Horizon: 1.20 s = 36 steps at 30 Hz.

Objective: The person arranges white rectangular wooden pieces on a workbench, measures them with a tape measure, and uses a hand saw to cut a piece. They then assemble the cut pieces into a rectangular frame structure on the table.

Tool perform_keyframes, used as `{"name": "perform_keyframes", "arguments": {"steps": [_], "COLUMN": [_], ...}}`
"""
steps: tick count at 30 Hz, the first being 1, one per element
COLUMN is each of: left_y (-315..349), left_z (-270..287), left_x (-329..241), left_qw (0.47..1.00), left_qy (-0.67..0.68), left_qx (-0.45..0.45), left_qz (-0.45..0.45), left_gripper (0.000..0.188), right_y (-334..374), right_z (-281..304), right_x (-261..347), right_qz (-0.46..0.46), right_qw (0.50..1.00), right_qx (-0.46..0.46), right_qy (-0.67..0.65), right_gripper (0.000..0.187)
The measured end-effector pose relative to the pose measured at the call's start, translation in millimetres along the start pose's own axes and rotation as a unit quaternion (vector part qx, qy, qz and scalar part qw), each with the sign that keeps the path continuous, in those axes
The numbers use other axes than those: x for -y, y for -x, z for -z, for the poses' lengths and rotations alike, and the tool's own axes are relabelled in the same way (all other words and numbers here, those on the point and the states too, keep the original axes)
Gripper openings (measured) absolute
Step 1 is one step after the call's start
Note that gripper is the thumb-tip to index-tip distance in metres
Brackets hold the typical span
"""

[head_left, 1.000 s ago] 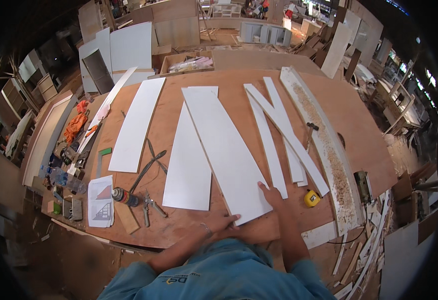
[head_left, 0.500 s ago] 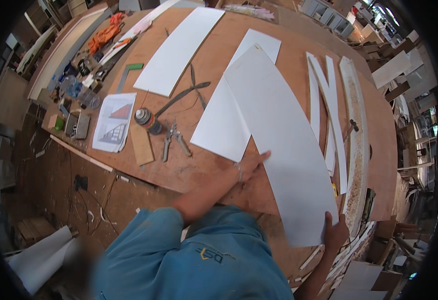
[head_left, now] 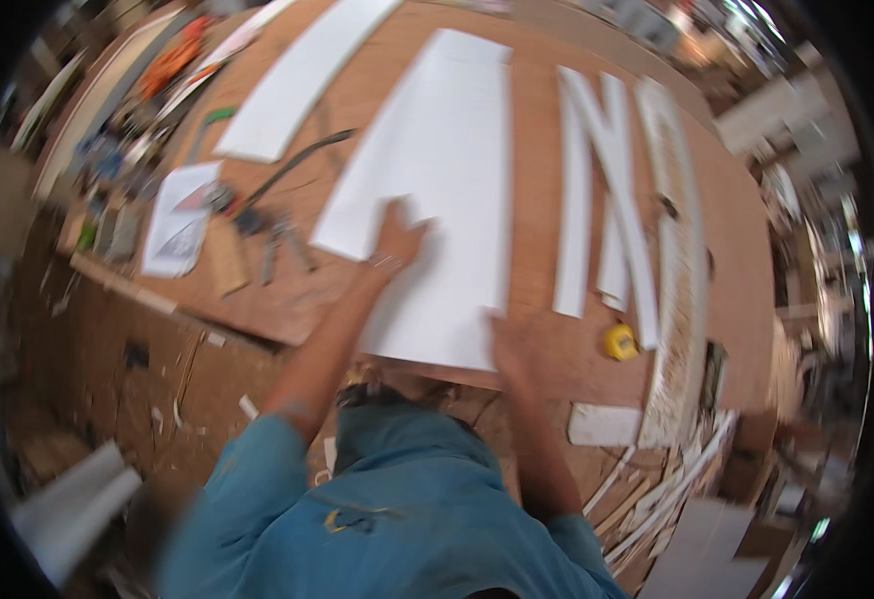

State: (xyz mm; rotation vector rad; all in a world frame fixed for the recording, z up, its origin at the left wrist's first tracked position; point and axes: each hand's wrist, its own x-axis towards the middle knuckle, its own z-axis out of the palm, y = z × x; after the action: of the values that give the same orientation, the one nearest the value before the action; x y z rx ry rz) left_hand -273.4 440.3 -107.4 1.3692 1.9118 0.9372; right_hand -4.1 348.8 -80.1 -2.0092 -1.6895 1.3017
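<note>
A long white panel lies on the brown worktable in front of me, over another white panel that shows at its left. My left hand rests on the white surface near the join of the two, its thumb and fingers spread. At the near right corner, my right hand grips the upper panel's edge; its fingers are partly hidden and blurred.
At left are a printed sheet, a wood block, pliers and a spray can. Right of the panels lie white strips, a yellow tape measure and a long dusty board. Another white panel lies far left.
The upper panel has swung and moved left, now lying roughly in line over the other panel. Both hands moved left with it; the left has shifted up onto the panels. The tape measure is uncovered.
</note>
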Motion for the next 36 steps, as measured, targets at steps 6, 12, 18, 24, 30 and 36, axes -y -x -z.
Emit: {"name": "perform_keyframes", "arguments": {"steps": [6,12,18,24,30,36], "left_y": [155,241,239,261,330,350], "left_z": [-16,-116,-221,-275,-351,-470], "left_x": [6,-75,-136,-190,-233,-284], "left_qw": [0.984,0.987,0.87,0.858,0.875,0.94], "left_qy": [-0.086,-0.013,-0.012,-0.048,-0.094,-0.117], "left_qx": [-0.147,0.113,0.38,0.393,0.352,0.227], "left_qz": [-0.053,-0.11,-0.314,-0.327,-0.318,-0.228], "left_gripper": [0.038,0.029,0.033,0.04,0.064,0.074], "right_y": [7,47,160,218,136,36], "right_z": [12,115,190,251,394,508], "right_x": [27,-135,-293,-354,-419,-509], "right_qz": [0.333,0.171,-0.108,-0.132,-0.039,-0.005], "right_qw": [0.938,0.974,0.933,0.881,0.841,0.882], "right_qx": [0.049,0.07,-0.3,-0.438,-0.539,-0.446], "right_qy": [-0.085,-0.134,-0.165,-0.118,-0.035,0.153], "right_gripper": [0.025,0.027,0.035,0.034,0.037,0.05]}}
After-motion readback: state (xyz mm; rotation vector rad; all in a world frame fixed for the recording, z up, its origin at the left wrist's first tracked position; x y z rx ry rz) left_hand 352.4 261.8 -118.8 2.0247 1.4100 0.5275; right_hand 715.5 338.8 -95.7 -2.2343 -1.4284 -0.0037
